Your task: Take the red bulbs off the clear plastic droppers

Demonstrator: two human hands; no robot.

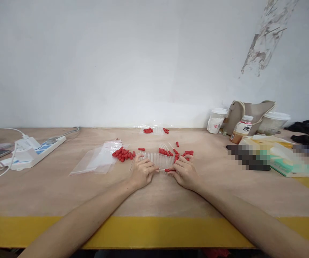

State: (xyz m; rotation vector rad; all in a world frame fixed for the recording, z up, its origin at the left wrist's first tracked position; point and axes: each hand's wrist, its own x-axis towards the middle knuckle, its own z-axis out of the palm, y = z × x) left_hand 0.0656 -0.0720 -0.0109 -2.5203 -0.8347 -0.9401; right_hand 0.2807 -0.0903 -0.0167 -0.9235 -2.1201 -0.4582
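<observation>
Between the fingertips of my left hand (144, 172) is a thin clear dropper tube (161, 169), lying crosswise. My right hand (186, 172) pinches a red rubber bulb (168, 170) at the tube's right end; how far the bulb sits on the tube is too small to tell. Just beyond both hands lies a row of clear dropper tubes (154, 158), side by side. Several tubes at the row's back right carry red bulbs (165, 152). A heap of loose red bulbs (122, 154) is left of my left hand, and more loose bulbs (188, 153) lie by my right hand.
Clear plastic bags (95, 159) lie left of the bulb heap. Near the wall is another bagged set of red bulbs (148, 130) and tubes. A white power strip (40, 152) with cables stands left. A paper cup (216, 122), a drink bottle (241, 129) and a green pack (283, 165) are right.
</observation>
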